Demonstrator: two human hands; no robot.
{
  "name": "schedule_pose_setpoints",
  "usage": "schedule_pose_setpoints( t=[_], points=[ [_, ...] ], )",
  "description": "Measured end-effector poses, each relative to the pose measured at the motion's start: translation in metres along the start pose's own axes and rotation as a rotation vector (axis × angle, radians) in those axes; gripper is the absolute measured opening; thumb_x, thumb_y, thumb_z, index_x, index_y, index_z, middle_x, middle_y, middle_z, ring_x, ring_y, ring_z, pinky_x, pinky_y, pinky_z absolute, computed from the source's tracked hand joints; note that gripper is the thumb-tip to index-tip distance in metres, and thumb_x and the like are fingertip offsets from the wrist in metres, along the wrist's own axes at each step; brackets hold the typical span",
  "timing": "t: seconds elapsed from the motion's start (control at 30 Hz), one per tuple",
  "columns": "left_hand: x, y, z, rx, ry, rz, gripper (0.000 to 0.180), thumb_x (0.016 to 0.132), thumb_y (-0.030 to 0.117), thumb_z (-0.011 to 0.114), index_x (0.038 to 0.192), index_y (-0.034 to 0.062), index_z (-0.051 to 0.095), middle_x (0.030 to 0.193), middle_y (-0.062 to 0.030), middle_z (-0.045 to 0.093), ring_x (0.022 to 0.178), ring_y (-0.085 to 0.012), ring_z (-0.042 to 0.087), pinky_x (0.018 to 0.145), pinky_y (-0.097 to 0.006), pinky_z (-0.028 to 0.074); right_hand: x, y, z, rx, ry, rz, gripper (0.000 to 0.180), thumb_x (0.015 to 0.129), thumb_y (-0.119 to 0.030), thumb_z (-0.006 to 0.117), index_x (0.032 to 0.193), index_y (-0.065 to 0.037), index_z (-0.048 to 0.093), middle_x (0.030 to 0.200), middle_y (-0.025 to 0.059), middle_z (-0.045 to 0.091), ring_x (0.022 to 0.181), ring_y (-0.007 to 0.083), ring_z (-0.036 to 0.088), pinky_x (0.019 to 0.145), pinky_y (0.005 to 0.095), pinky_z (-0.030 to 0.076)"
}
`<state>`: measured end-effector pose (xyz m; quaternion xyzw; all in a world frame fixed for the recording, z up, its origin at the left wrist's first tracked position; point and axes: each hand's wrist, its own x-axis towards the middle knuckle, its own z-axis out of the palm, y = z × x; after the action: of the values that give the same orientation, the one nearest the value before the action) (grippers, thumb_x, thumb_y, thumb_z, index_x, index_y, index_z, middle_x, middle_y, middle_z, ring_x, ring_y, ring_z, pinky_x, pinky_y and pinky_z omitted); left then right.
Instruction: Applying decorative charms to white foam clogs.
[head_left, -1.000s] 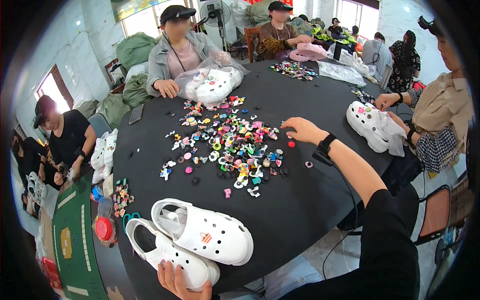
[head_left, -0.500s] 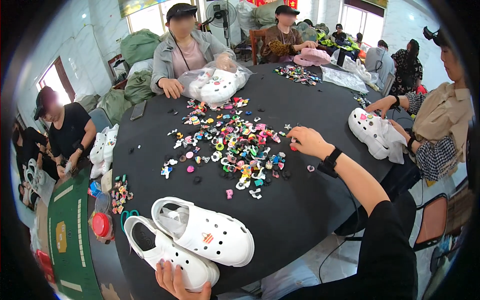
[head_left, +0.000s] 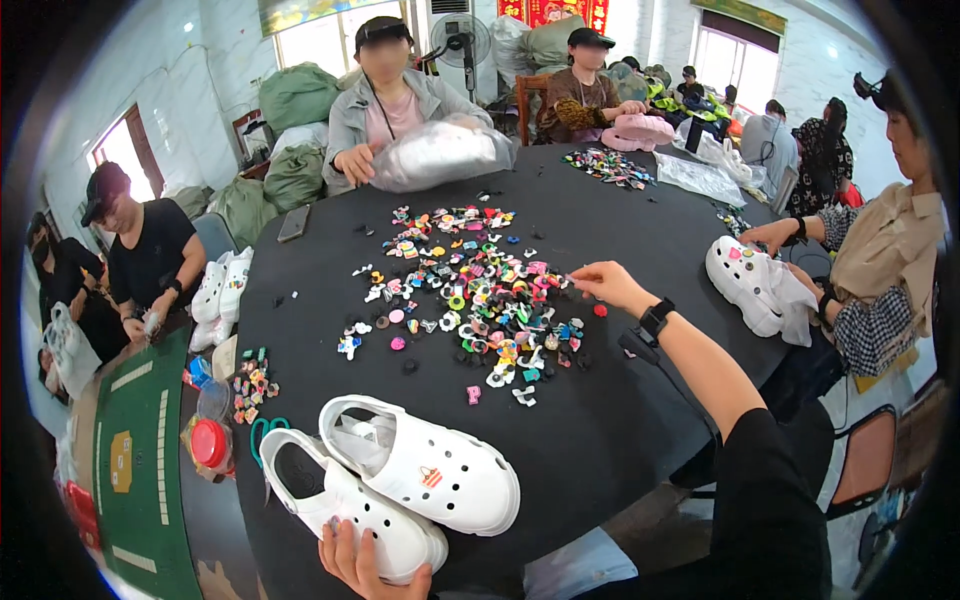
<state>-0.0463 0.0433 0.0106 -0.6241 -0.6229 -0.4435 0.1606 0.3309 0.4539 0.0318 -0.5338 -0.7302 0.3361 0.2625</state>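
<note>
My left hand (head_left: 362, 560) is closed over the side of the nearer white clog (head_left: 405, 535), at the table's near edge. Leaning against that shoe is its mate, a white clog (head_left: 470, 490) with an orange charm (head_left: 430, 477) on its vamp and clear plastic stuffed inside. My right hand (head_left: 612, 286) reaches to the right edge of a pile of colourful shoe charms (head_left: 490, 290). Thumb and fingers meet in a pinch; whatever sits between the tips is too small to make out. A red charm (head_left: 600, 311) lies just below that hand.
Across the black table (head_left: 300, 340) a person holds a bagged pair of clogs (head_left: 445, 158). Another person at right handles a white clog (head_left: 745, 285). A red-lidded jar (head_left: 208, 443), green-handled scissors (head_left: 262, 432) and more charms (head_left: 255, 388) lie at left, a phone (head_left: 293, 224) farther back.
My right hand has shifted left from the red charm to the pile's edge, its fingers drawn together. My left hand stays on the clog. The person opposite has lifted and tilted the bagged clogs.
</note>
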Motion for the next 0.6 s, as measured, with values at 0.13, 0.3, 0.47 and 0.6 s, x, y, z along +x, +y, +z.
schedule_pose_setpoints(
  t=[0.13, 0.3, 0.47, 0.6],
  points=[
    [0.003, -0.001, -0.002, 0.003, 0.006, 0.005, 0.067, 0.082, 0.053, 0.063, 0.125, 0.0015, 0.057, 0.134, -0.0208, 0.053, 0.128, -0.0436, 0.042, 0.105, -0.055, 0.03, -0.024, -0.027, -0.003, 0.587, -0.132, 0.114, 0.036, 0.098, -0.016, 0.057, 0.128, 0.002, 0.055, 0.109, 0.0038, 0.065, 0.081, 0.0073, 0.057, 0.069, 0.0223, 0.048],
    [0.002, -0.002, -0.004, -0.004, -0.003, 0.0, 0.066, 0.082, 0.051, 0.064, 0.125, 0.0011, 0.057, 0.134, -0.0211, 0.053, 0.128, -0.0435, 0.042, 0.106, -0.055, 0.03, -0.063, -0.067, 0.003, 0.866, -0.291, 0.078, 0.037, 0.098, -0.014, 0.056, 0.132, -0.001, 0.052, 0.112, 0.0028, 0.062, 0.084, 0.0053, 0.056, 0.074, 0.0213, 0.048],
    [0.002, 0.0, -0.002, -0.011, -0.009, 0.005, 0.067, 0.082, 0.052, 0.064, 0.125, 0.0012, 0.057, 0.133, -0.0211, 0.053, 0.128, -0.0433, 0.042, 0.106, -0.055, 0.03, -0.064, -0.054, -0.01, 0.435, -0.131, -0.031, 0.031, 0.094, -0.017, 0.063, 0.12, -0.001, 0.062, 0.104, 0.0039, 0.066, 0.084, 0.0085, 0.059, 0.074, 0.0249, 0.05],
    [0.003, 0.0, -0.002, -0.008, -0.005, 0.003, 0.067, 0.082, 0.053, 0.064, 0.125, 0.0013, 0.057, 0.133, -0.0208, 0.053, 0.128, -0.0432, 0.042, 0.106, -0.055, 0.03, -0.045, -0.003, -0.024, -0.294, 0.06, -0.054, 0.029, 0.088, -0.023, 0.068, 0.111, -0.005, 0.069, 0.096, 0.0098, 0.07, 0.09, 0.0211, 0.066, 0.077, 0.0341, 0.053]
  ],
)
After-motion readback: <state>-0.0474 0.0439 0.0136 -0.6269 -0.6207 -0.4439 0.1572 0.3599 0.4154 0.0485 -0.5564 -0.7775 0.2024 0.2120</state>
